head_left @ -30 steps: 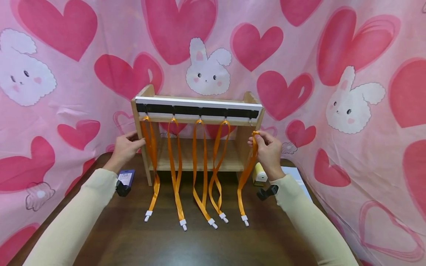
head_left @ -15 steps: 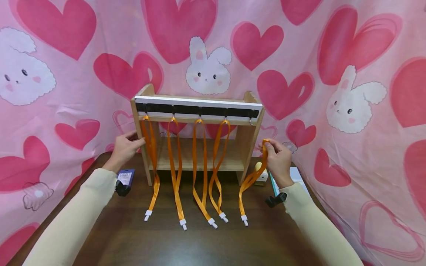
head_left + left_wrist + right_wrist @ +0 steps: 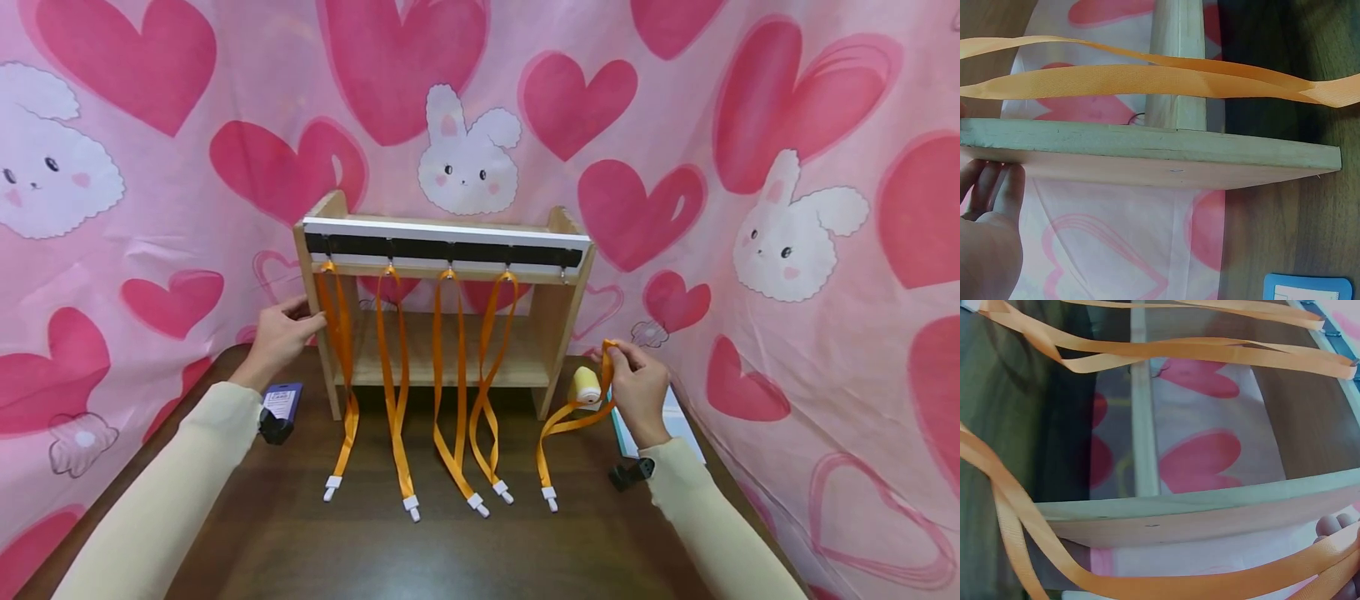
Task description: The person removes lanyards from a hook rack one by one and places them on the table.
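Observation:
A small wooden rack (image 3: 557, 333) has a black strip with hooks along its white top rail. Orange lanyards (image 3: 438, 367) with white clips hang from all of its hooks but the far right one. My left hand (image 3: 281, 337) grips the rack's left side panel (image 3: 1147, 144), its fingers against the outer face. To the right of the rack, my right hand (image 3: 637, 387) pinches the loop end of another orange lanyard (image 3: 570, 423). That strap sags toward the table, and its white clip (image 3: 550, 500) lies in front of the rack's right side.
A blue-framed card holder (image 3: 282, 402) lies left of the rack on the dark wooden table (image 3: 375, 550). Right of it are a yellow-and-white object (image 3: 585, 386) and a pale booklet or sheet (image 3: 678, 425). A pink heart-and-rabbit cloth (image 3: 555, 100) surrounds the table.
My right hand has moved right and down, away from the bare hook, carrying the lanyard's loop end. Its clip end has stayed nearly in place. The left hand keeps its hold on the rack.

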Tool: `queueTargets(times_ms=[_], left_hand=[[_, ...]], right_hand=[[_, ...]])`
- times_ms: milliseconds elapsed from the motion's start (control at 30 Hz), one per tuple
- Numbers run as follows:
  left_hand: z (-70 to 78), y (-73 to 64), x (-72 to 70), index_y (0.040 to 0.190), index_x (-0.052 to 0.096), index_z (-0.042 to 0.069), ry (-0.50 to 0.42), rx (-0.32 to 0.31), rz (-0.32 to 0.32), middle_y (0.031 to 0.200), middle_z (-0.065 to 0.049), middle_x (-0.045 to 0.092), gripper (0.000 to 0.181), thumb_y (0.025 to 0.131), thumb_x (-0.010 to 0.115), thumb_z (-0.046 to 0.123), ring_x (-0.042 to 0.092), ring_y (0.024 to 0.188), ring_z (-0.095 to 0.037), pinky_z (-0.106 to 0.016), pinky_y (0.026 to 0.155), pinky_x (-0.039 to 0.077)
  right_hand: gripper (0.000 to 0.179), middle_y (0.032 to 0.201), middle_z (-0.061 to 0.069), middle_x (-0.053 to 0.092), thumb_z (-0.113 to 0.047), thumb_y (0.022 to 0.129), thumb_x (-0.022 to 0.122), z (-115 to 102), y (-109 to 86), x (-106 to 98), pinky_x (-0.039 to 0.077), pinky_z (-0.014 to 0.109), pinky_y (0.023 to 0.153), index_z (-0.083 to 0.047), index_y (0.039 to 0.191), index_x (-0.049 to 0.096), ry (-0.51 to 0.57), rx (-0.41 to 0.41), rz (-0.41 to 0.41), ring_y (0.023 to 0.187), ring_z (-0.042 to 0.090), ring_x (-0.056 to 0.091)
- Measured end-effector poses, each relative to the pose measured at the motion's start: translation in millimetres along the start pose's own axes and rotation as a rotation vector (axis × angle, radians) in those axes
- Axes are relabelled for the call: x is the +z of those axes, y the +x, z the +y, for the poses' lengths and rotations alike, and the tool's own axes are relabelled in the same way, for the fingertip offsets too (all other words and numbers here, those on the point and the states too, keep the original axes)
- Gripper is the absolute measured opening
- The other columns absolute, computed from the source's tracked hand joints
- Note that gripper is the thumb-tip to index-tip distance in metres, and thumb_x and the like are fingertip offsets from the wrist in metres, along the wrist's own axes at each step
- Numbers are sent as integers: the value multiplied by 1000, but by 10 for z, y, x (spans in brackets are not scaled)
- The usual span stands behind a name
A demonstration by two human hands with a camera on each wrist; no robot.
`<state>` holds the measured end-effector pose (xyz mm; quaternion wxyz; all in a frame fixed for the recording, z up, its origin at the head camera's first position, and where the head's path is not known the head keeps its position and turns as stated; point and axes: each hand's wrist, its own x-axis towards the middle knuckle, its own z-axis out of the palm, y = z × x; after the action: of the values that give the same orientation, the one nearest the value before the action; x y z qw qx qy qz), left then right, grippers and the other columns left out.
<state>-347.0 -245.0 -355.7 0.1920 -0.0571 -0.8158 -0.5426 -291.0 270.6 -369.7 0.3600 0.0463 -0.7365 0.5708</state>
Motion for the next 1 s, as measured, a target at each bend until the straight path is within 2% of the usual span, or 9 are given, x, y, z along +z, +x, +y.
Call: queueTargets(times_ms=[67,133,233,300,433,500,567,767,1000], left_hand=[[-9,2,1,142,56,-2,-7,-7,1,110,-7,67,56,93,69,20,59,81,11,-6,72,53],[-13,3,1,142,56,-2,-12,-12,4,104,1,66,55,92,70,19,60,81,11,-6,72,53],[-15,3,3,141,57,-3,-10,-11,5,100,7,64,55,92,70,20,59,80,10,-6,71,53],[-9,-5,4,142,56,-2,-2,-14,2,105,1,66,56,93,70,21,59,81,10,-6,72,53],[13,-19,7,144,54,-1,11,-22,-9,122,-22,65,57,94,68,23,59,82,9,-5,73,52],[24,-18,6,145,53,-1,10,-25,-15,127,-27,62,58,95,68,24,58,83,9,-5,73,52],[34,-21,0,145,53,0,12,-28,-15,127,-26,62,58,95,68,25,59,84,8,-5,73,52],[38,-15,-10,142,56,-1,18,-18,3,121,-21,65,56,94,69,24,59,82,8,-6,72,53],[48,-23,2,141,56,-3,17,-1,3,124,-31,63,55,93,69,22,58,80,9,-5,71,52]], right_hand=[[21,99,33,73,-8,97,66,48,-46,-22,57,12,71,8,107,74,-8,-2,-3,73,-6,72],[21,98,33,74,-8,97,66,79,-96,-41,57,12,72,8,107,74,-22,-3,-11,74,-6,72],[22,99,28,76,-10,97,66,100,-187,-69,55,9,71,6,109,74,-95,-5,-26,74,-12,69],[21,100,26,76,-10,98,65,107,-253,-81,55,9,71,5,109,74,-122,7,-43,74,-14,68],[20,99,22,78,-11,97,66,130,-388,-92,55,8,70,3,109,75,-176,38,-75,73,-14,68],[20,99,21,78,-13,97,67,143,-451,-89,55,8,70,2,108,76,-207,56,-88,74,-11,68],[21,99,20,78,-14,98,66,146,-510,-80,56,9,71,1,109,76,-210,85,-118,76,-4,72],[26,105,25,76,-14,99,64,131,-692,-13,62,27,77,4,117,72,-79,247,-250,86,24,79],[30,104,21,77,-9,100,62,165,-833,158,63,33,78,9,123,66,93,509,-317,84,19,78]])
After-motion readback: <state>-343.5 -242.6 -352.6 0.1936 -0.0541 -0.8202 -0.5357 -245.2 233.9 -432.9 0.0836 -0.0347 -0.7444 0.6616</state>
